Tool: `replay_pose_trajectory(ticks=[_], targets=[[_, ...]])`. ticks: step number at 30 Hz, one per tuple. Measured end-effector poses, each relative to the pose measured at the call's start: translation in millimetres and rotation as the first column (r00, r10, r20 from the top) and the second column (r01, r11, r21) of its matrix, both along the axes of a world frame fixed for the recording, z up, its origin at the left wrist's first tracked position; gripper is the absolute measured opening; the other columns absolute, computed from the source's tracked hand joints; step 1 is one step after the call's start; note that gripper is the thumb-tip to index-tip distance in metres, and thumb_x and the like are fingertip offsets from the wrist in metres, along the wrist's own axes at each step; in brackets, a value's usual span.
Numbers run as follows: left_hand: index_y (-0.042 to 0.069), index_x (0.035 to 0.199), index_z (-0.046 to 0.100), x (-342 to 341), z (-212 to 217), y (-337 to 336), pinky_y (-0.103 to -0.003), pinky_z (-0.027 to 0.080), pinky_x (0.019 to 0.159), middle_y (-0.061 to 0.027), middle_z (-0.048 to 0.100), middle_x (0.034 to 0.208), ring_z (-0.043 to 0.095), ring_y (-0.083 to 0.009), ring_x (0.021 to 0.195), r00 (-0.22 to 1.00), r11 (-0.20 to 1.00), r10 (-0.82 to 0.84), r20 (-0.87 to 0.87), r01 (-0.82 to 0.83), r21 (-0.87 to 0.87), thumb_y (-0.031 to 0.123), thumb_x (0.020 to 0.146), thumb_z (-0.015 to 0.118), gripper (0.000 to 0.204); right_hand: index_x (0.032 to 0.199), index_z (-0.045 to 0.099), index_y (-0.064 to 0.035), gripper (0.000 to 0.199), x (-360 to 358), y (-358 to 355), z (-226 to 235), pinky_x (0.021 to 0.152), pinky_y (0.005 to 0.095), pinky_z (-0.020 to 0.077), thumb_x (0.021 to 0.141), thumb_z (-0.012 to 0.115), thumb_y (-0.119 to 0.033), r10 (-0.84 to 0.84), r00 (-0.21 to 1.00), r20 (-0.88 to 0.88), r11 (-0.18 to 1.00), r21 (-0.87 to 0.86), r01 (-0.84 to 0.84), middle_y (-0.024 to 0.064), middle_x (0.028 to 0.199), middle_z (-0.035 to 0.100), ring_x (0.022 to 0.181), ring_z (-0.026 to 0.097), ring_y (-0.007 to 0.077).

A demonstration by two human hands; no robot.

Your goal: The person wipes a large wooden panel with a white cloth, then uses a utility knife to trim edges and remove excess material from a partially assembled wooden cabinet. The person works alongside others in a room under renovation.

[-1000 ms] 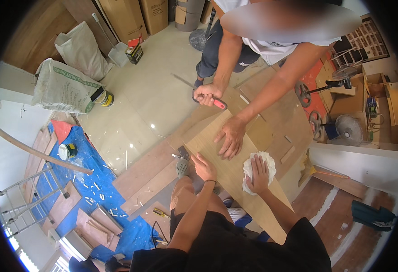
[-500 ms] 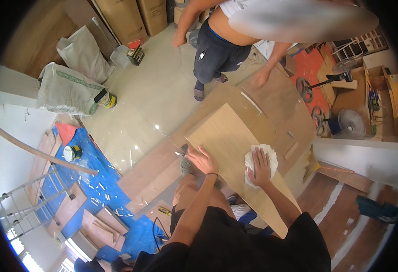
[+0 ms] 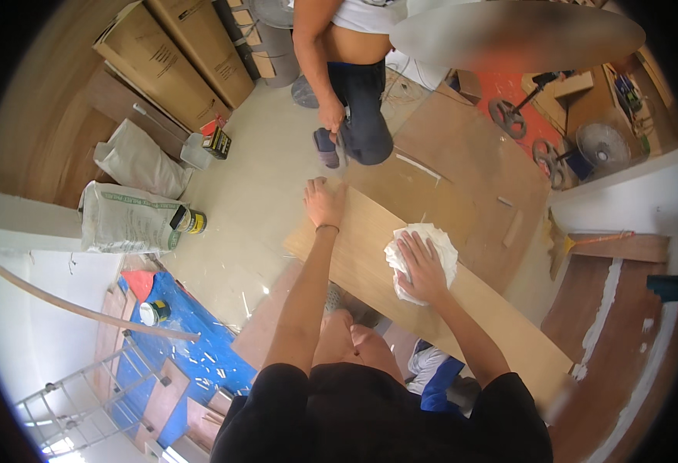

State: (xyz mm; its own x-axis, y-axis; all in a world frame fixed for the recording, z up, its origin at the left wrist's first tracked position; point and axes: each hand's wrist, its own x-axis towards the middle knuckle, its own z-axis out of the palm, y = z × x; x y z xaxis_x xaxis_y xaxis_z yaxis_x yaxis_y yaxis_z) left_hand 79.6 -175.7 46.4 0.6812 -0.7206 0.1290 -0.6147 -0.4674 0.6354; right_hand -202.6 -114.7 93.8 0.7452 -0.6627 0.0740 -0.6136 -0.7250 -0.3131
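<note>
A long light-brown wooden board (image 3: 493, 328) slants from the middle of the head view toward the lower right. My left hand (image 3: 325, 202) is at its far end, fingers curled over the edge and gripping it. My right hand (image 3: 422, 266) lies on a crumpled white cloth (image 3: 441, 245), fingers spread, pressing it against the board's face. The part of the cloth beneath my palm is hidden.
Across from me a co-worker (image 3: 361, 108) holds a thin grey object (image 3: 341, 150) low, near the board's far end. White sacks (image 3: 127, 216) and a tin (image 3: 191, 220) stand left. A blue sheet (image 3: 192, 339) with scraps covers the lower-left floor. A fan (image 3: 603, 145) stands right.
My left hand has moved from the board's left side to its far end. The cloth under my right hand has shifted slightly left and away from me. The co-worker has drawn back one hand.
</note>
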Motion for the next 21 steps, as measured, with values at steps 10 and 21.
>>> replay_pose_trajectory(ticks=[10,21], targets=[[0.003,0.097,0.054,-14,-14,-43,-0.047,0.042,0.084,-0.0125,0.054,0.106,0.052,-0.0312,0.108,0.951,0.956,0.249,0.182,-0.272,0.109,0.037,0.082,0.062,0.038,0.144,0.035,0.0009,0.073,48,1,-10,0.114,0.0567,0.0201,0.083,0.056,-0.032,-0.103,0.993,0.048,0.994,-0.043,0.105,0.0177,0.154,0.029,0.143,0.025,0.0363],[0.003,0.108,0.053,92,-44,-30,-0.035,0.047,0.080,-0.0092,0.058,0.101,0.055,-0.0188,0.083,0.504,0.672,-0.675,-0.539,0.722,-0.167,0.030,0.098,0.054,0.028,0.146,0.032,0.0000,0.074,169,-16,-20,0.117,0.0549,0.0128,0.084,0.054,-0.032,-0.383,0.923,0.020,0.922,-0.044,0.384,0.0176,0.155,0.027,0.145,0.021,0.0347]])
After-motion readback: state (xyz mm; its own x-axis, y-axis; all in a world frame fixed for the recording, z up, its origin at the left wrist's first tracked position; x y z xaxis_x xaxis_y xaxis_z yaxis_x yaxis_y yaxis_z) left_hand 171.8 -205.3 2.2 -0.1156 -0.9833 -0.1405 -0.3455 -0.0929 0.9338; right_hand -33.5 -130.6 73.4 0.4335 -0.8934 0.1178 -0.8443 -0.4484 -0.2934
